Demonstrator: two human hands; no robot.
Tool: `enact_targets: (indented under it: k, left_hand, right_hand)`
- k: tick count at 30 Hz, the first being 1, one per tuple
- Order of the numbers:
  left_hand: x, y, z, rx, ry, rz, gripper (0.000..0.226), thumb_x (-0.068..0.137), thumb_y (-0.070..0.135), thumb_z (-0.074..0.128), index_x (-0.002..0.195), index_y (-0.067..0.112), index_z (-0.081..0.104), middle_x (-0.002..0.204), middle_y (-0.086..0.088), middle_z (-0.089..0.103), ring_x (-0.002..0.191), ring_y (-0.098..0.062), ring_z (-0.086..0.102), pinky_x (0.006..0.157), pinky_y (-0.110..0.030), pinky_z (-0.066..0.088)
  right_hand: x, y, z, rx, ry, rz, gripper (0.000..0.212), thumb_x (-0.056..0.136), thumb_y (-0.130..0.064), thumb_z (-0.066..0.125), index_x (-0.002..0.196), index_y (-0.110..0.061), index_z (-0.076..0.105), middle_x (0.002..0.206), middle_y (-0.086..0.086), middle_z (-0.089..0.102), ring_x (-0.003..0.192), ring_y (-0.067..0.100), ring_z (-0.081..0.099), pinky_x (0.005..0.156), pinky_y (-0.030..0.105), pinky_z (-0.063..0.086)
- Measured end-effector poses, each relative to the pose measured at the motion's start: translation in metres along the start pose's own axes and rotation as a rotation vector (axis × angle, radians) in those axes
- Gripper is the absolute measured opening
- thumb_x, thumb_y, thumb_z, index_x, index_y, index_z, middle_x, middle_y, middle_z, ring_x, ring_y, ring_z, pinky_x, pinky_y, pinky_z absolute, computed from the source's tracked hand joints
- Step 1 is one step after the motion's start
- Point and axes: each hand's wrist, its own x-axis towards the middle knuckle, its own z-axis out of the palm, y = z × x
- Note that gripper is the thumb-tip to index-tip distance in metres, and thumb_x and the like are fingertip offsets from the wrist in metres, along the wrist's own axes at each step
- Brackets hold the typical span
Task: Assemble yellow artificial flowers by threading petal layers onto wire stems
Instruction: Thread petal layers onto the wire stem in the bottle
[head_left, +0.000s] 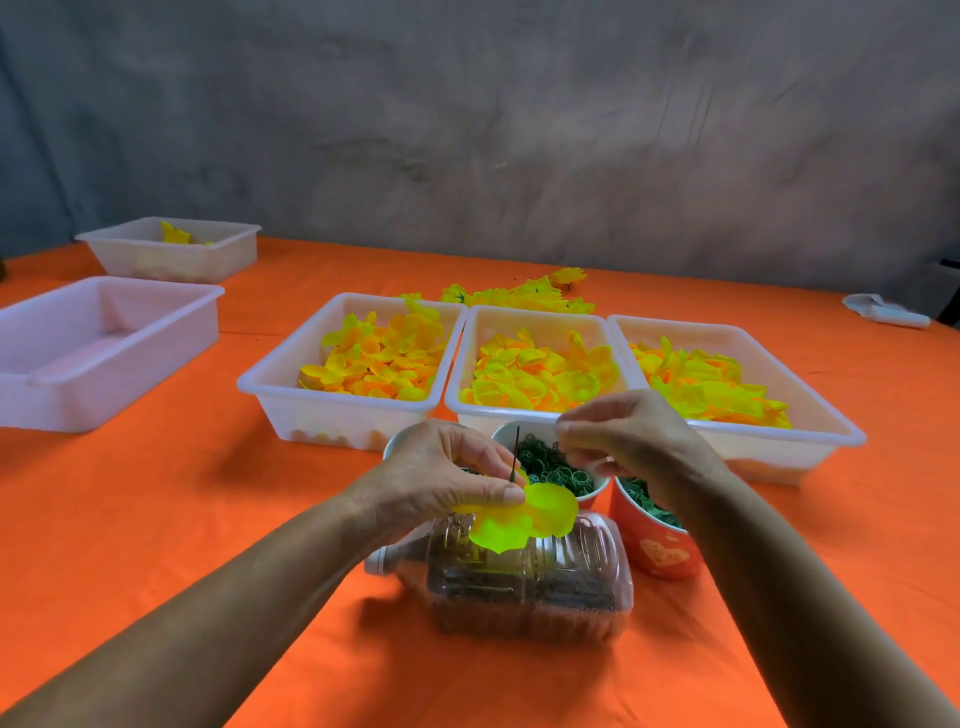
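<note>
Altogether five white tubs (343, 410) sit on the orange table (182, 519), three holding yellow petals (540, 374). Left hand (447, 478) pinches one wire stem (514, 452) with petal layers (524, 519); right hand (623, 431) pinches something too small to tell.

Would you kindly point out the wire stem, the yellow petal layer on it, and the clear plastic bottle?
wire stem (516, 453), head view, bare upper section above the fingers.
yellow petal layer (550, 509), head view, middle of the right lobe.
clear plastic bottle (561, 587), head view, transparent side wall.
</note>
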Motion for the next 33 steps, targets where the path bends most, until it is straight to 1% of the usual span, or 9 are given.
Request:
enact_targets:
  k: [3,7,13,18,21,24,27,29,33]
  left_hand:
    - [0.000,0.001,0.000,-0.022,-0.025,-0.003,0.014,0.066,0.002,0.080,0.065,0.013,0.074,0.092,-0.007,0.071,0.085,-0.010,0.067,0.071,-0.020,0.053]
    - [-0.001,0.003,-0.001,-0.065,-0.055,-0.037,0.019,0.068,-0.002,0.078,0.063,0.016,0.074,0.092,-0.012,0.072,0.080,-0.016,0.066,0.069,-0.024,0.054]
    - [0.002,-0.002,-0.002,-0.099,-0.080,-0.055,0.013,0.068,0.002,0.079,0.069,0.014,0.074,0.096,-0.018,0.070,0.082,-0.019,0.065,0.073,-0.026,0.054]
    - [0.002,-0.005,-0.002,-0.133,-0.105,-0.062,0.011,0.067,0.007,0.080,0.067,0.017,0.075,0.099,-0.029,0.067,0.083,-0.025,0.063,0.079,-0.037,0.049]
    - [0.003,-0.007,-0.002,-0.131,-0.110,-0.049,0.012,0.070,0.005,0.079,0.067,0.016,0.075,0.098,-0.027,0.068,0.082,-0.022,0.064,0.075,-0.032,0.052]
    - [0.003,-0.008,-0.002,-0.132,-0.110,-0.042,0.012,0.070,0.005,0.079,0.068,0.016,0.075,0.097,-0.025,0.069,0.081,-0.019,0.065,0.072,-0.028,0.054]
    - [0.003,-0.008,-0.002,-0.134,-0.105,-0.038,0.011,0.070,0.006,0.079,0.068,0.016,0.076,0.097,-0.026,0.069,0.080,-0.019,0.065,0.073,-0.029,0.054]
    - [0.003,-0.008,-0.002,-0.126,-0.102,-0.039,0.010,0.069,0.007,0.080,0.069,0.016,0.076,0.097,-0.026,0.069,0.081,-0.020,0.065,0.076,-0.033,0.053]
    - [0.004,-0.008,-0.003,-0.128,-0.116,-0.037,0.010,0.070,0.006,0.079,0.070,0.015,0.075,0.098,-0.025,0.069,0.081,-0.019,0.064,0.075,-0.029,0.053]
  right_hand:
    - [0.031,0.000,0.006,-0.085,0.156,-0.081,0.010,0.080,-0.007,0.069,0.089,-0.009,0.074,0.073,0.009,0.069,0.060,0.013,0.058,0.052,0.022,0.043]
    - [0.071,0.013,0.021,-0.248,0.186,-0.075,0.017,0.084,-0.013,0.066,0.099,-0.011,0.073,0.084,0.006,0.067,0.065,0.013,0.057,0.048,0.018,0.040]
    - [0.113,0.019,0.035,-0.454,0.133,-0.040,0.021,0.086,-0.012,0.062,0.105,-0.012,0.072,0.113,0.010,0.068,0.104,0.025,0.062,0.085,0.033,0.050]
    - [0.130,0.021,0.049,-0.647,-0.072,0.056,0.029,0.096,-0.028,0.049,0.113,-0.015,0.068,0.131,0.011,0.058,0.127,0.033,0.043,0.108,0.042,0.034]
    - [0.132,0.026,0.052,-0.714,-0.002,0.050,0.030,0.096,-0.026,0.046,0.098,-0.005,0.068,0.111,0.015,0.063,0.112,0.033,0.055,0.087,0.033,0.045]
    - [0.129,0.027,0.051,-0.697,0.072,0.038,0.026,0.093,-0.020,0.051,0.080,-0.002,0.065,0.088,0.017,0.060,0.090,0.030,0.060,0.066,0.030,0.039]
    - [0.132,0.028,0.048,-0.663,0.143,0.017,0.021,0.086,-0.011,0.057,0.094,0.001,0.072,0.101,0.019,0.069,0.099,0.033,0.063,0.078,0.039,0.054]
    - [0.132,0.028,0.048,-0.652,0.171,0.005,0.023,0.083,-0.012,0.064,0.100,0.001,0.072,0.110,0.019,0.068,0.103,0.033,0.062,0.084,0.043,0.053]
    - [0.136,0.025,0.048,-0.685,0.089,0.053,0.033,0.081,-0.024,0.073,0.108,-0.006,0.066,0.110,0.014,0.064,0.102,0.031,0.060,0.076,0.033,0.047]
